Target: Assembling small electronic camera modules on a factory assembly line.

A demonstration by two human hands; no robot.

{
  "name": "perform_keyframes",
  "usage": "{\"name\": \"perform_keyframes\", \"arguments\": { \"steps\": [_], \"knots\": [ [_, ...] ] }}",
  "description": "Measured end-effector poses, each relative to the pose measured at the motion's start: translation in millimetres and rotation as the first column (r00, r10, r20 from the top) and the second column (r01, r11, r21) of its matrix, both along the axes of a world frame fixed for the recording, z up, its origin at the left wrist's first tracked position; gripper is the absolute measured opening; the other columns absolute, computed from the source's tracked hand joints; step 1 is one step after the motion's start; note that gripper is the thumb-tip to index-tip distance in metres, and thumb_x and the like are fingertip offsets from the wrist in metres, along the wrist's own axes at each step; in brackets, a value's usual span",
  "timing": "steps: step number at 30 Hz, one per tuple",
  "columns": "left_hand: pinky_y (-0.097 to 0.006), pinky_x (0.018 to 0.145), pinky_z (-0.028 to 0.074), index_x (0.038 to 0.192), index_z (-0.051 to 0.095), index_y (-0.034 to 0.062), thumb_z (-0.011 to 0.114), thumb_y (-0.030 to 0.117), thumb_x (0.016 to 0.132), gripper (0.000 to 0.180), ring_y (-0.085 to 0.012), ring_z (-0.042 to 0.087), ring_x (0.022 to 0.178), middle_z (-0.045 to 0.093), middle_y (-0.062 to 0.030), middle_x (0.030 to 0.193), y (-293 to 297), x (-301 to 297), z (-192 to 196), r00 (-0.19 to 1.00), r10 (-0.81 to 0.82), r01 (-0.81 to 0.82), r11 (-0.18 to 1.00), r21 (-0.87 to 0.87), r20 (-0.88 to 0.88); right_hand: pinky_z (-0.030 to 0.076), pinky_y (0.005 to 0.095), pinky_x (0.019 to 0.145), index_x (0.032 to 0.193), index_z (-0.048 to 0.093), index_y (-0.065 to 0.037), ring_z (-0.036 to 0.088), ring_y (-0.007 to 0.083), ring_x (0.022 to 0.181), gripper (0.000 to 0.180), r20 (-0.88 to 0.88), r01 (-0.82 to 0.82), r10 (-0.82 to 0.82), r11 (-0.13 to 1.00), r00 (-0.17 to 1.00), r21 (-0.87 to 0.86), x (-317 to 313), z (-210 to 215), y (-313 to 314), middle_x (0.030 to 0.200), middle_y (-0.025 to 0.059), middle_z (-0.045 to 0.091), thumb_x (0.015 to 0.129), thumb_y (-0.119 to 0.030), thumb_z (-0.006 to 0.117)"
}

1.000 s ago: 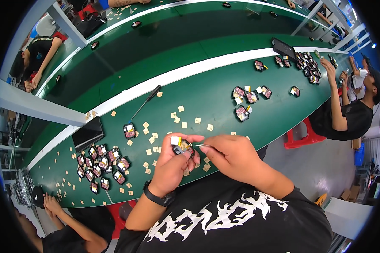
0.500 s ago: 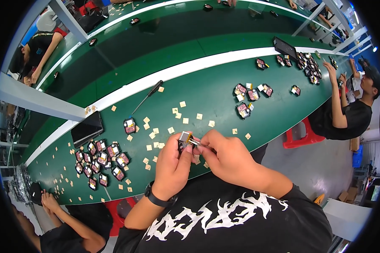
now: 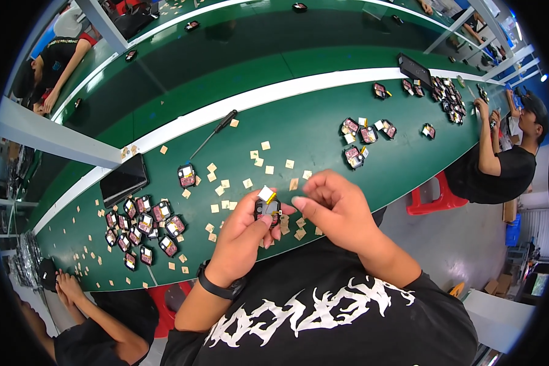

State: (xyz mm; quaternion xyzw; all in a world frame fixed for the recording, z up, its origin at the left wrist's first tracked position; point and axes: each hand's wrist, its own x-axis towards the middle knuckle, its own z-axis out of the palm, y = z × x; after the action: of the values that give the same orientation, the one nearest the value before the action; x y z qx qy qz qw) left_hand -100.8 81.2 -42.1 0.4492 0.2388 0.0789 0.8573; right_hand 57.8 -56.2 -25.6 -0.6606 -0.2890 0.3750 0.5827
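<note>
Green workbench [image 3: 305,122] scattered with tan squares [image 3: 265,145], one opened circuit module [image 3: 269,213] in hand.
On the person's side of the black-handled screwdriver [image 3: 222,125], the left hand [image 3: 236,236] wraps fingers and thumb around the module, a white pouch [image 3: 265,194] jutting from its top. Farther right of that screwdriver, the right hand [image 3: 337,207] is half curled, thumb near forefinger; whether they pinch anything cannot be told. By its look, the module should be light and stiff, the pouch easily dented: best gripped by its outer sides.

Held black casing [image 3: 269,210] looks plastic; green tabletop [image 3: 311,122], smooth (faintly glossy); pale squares [image 3: 290,163], matt, papery.
</note>
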Motion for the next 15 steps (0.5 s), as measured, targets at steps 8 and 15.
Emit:
{"name": "perform_keyframes", "arguments": {
  "steps": [8, 15],
  "knots": [
    [-0.023, 0.066, 0.045, 0.129, 0.049, 0.0000, 0.045, 0.000, 0.102, 0.027, -0.0070, 0.051, 0.076, 0.058, -0.0044, 0.098, -8.2, -1.8, -2.1, 0.999, 0.001, 0.015, 0.937, 0.348, -0.047, 0.041, 0.0199, 0.056, 0.103, 0.068, 0.002, 0.054, 0.0013, 0.068, 0.013, 0.018, -0.250, 0.251, 0.968, 0.968, -0.017, 8.0, -0.5, 15.1, 0.081, 0.0005, 0.067, 0.093, -0.003, 0.074],
    [-0.026, 0.063, 0.046, 0.118, 0.051, -0.0001, 0.051, 0.001, 0.101, 0.017, -0.0081, 0.056, 0.071, 0.062, -0.0044, 0.085, -9.4, 3.1, -4.9, 0.995, 0.094, -0.076, 0.943, 0.323, -0.040, 0.045, 0.0253, 0.054, 0.100, 0.068, 0.003, 0.058, 0.0051, 0.063, 0.015, 0.132, -0.177, 0.191, 0.978, 0.973, -0.111, -0.8, 6.5, 4.2, 0.072, 0.0043, 0.066, 0.092, -0.009, 0.075]
  ]
}}
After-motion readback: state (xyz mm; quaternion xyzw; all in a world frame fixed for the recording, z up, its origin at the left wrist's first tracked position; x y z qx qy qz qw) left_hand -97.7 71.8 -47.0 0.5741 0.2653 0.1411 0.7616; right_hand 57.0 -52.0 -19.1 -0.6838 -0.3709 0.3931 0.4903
